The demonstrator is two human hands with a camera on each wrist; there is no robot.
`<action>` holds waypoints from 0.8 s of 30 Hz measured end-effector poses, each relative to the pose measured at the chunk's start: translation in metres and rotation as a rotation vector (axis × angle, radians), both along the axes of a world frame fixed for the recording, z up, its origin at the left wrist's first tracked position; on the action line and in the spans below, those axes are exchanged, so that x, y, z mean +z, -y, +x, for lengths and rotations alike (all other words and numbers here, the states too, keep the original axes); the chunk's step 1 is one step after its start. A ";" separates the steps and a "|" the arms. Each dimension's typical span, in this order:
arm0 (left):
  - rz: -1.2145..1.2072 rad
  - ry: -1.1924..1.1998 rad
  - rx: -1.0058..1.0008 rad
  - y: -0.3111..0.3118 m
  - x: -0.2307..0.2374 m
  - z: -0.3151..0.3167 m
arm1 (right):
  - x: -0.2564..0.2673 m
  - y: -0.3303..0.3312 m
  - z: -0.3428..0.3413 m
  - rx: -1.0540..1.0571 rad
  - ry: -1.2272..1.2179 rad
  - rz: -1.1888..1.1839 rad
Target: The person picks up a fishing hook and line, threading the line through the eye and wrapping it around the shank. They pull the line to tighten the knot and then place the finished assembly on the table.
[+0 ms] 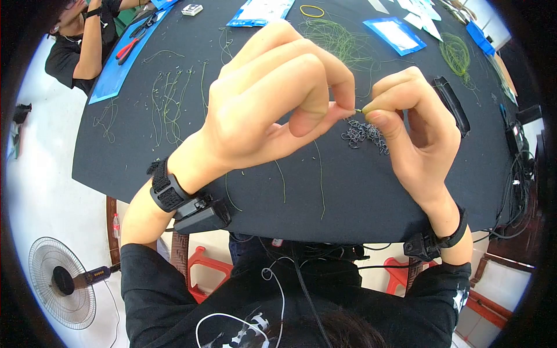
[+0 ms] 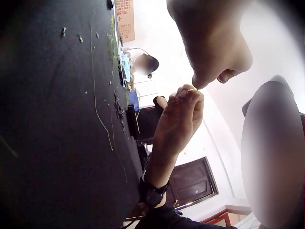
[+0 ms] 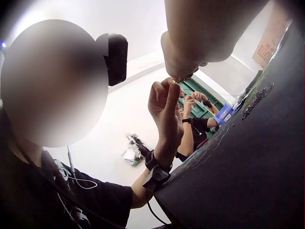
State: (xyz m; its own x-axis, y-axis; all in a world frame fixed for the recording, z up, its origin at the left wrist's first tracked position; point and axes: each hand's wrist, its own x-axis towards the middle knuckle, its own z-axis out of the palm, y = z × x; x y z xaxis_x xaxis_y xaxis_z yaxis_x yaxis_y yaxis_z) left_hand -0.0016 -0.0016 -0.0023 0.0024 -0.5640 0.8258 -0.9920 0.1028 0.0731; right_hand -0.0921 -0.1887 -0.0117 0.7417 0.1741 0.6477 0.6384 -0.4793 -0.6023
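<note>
Both hands are raised above the dark table and meet at their fingertips. My left hand (image 1: 255, 98) has its fingers bent, with thumb and index tip pinching one end of a tiny piece of green line (image 1: 359, 111). From the other side, my right hand (image 1: 423, 130) pinches the same piece between thumb and index finger. Most of the line is hidden by the fingertips. Just beyond and below the fingers lies a heap of small dark grey, hook-like pieces (image 1: 364, 136). In the left wrist view, the right hand (image 2: 178, 121) shows its fingers bunched at the pinch.
A tangle of green line (image 1: 336, 40) and a coil (image 1: 455, 55) lie toward the back. Loose cut strands (image 1: 171, 107) are spread at the left. Red-handled pliers (image 1: 126, 52) rest on a blue strip. Another person (image 1: 87, 52) sits at the far left; a fan (image 1: 62, 282) stands lower left.
</note>
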 end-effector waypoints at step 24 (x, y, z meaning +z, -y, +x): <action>0.001 -0.034 0.005 -0.003 0.001 -0.004 | 0.001 0.000 0.000 0.041 0.042 -0.059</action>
